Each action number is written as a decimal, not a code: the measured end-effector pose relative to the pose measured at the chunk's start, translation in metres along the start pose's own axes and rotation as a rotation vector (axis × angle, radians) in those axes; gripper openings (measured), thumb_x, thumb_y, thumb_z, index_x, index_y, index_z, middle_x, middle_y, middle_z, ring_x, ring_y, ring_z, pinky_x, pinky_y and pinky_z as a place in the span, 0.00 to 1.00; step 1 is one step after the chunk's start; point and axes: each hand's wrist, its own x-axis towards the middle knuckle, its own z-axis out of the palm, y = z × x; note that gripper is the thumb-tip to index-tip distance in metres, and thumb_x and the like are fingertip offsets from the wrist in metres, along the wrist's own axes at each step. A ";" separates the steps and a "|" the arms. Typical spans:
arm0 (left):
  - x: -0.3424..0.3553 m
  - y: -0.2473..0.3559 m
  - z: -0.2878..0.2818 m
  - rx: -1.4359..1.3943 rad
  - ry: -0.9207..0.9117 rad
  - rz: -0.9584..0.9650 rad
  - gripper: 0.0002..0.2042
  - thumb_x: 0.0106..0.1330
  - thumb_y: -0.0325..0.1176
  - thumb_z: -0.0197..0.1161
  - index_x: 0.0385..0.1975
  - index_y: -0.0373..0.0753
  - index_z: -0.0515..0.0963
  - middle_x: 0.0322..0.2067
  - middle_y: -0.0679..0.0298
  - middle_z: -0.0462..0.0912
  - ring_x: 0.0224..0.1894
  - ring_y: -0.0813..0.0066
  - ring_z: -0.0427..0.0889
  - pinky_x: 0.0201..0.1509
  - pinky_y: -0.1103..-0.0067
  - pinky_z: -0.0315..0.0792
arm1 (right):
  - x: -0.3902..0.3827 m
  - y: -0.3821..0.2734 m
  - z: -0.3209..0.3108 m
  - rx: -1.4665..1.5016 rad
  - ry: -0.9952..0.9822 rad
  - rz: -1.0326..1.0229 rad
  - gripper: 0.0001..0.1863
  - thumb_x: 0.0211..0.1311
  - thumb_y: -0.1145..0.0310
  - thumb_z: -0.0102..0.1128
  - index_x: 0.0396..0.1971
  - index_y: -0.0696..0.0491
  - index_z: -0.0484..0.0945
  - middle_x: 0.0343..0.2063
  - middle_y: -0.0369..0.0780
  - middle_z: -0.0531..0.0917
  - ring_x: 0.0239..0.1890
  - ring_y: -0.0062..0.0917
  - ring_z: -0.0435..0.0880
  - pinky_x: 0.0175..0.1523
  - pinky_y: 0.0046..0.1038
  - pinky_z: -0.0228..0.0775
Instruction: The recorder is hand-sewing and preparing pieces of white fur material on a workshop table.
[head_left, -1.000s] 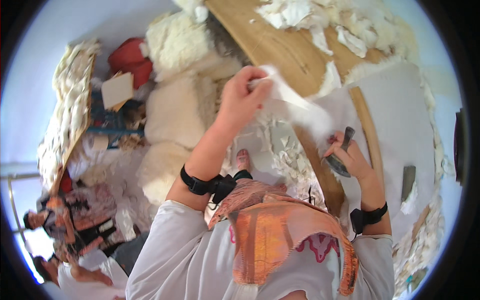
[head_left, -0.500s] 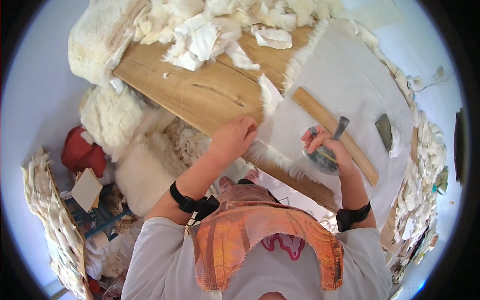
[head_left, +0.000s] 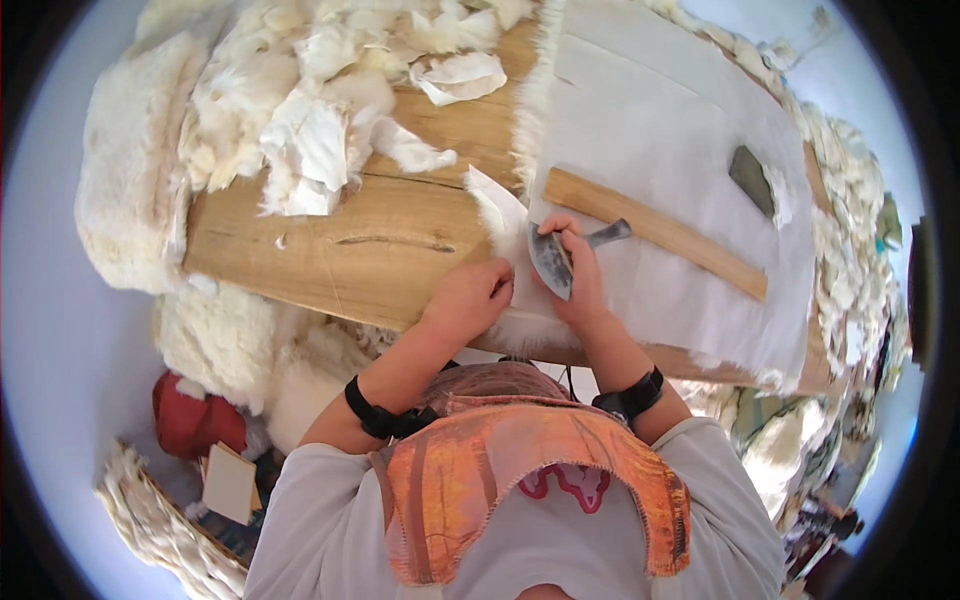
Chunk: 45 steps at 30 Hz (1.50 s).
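A white fur pelt (head_left: 660, 120) lies skin side up on the wooden table (head_left: 370, 220), with fur fringing its edges. My left hand (head_left: 468, 300) is closed at the pelt's near left corner, its fingertips pinching the edge there. In my right hand (head_left: 583, 275) is a half-moon leather knife (head_left: 553, 262), its curved grey blade turned toward my left hand. The knife's stubby dark handle points right, past my fingers. Just beyond both hands, a narrow tongue of hide (head_left: 495, 205) sticks out from the pelt's left edge.
A wooden batten (head_left: 660, 235) and a dark flat stone (head_left: 752, 180) rest on the pelt. White fur scraps (head_left: 310, 150) heap up at the table's far left. Piled fleece (head_left: 235, 340) and a red bundle (head_left: 198, 415) sit below its left side.
My right hand has brought the knife left, close to my left hand, and turned its blade leftward. My view has swung rightward. The left hand stays at the pelt's edge.
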 end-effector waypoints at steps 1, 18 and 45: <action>0.000 -0.003 -0.002 -0.051 -0.021 0.059 0.06 0.65 0.33 0.61 0.34 0.37 0.79 0.26 0.51 0.83 0.29 0.53 0.86 0.35 0.64 0.78 | -0.002 0.004 0.004 0.003 0.026 -0.003 0.13 0.74 0.62 0.41 0.43 0.52 0.75 0.36 0.34 0.76 0.39 0.19 0.74 0.47 0.25 0.67; 0.017 -0.017 -0.036 -0.420 -0.506 -0.098 0.11 0.77 0.34 0.55 0.35 0.34 0.78 0.20 0.64 0.79 0.18 0.75 0.82 0.23 0.78 0.77 | -0.032 0.034 0.043 -0.717 0.320 -0.362 0.10 0.73 0.69 0.46 0.41 0.56 0.77 0.30 0.39 0.78 0.34 0.22 0.75 0.43 0.27 0.68; 0.102 -0.060 -0.036 -0.065 0.015 0.516 0.07 0.61 0.32 0.70 0.36 0.40 0.80 0.37 0.60 0.83 0.47 0.58 0.81 0.54 0.64 0.72 | 0.012 0.028 0.053 -1.130 0.523 -0.549 0.11 0.71 0.68 0.54 0.41 0.56 0.83 0.42 0.51 0.85 0.43 0.50 0.85 0.49 0.44 0.77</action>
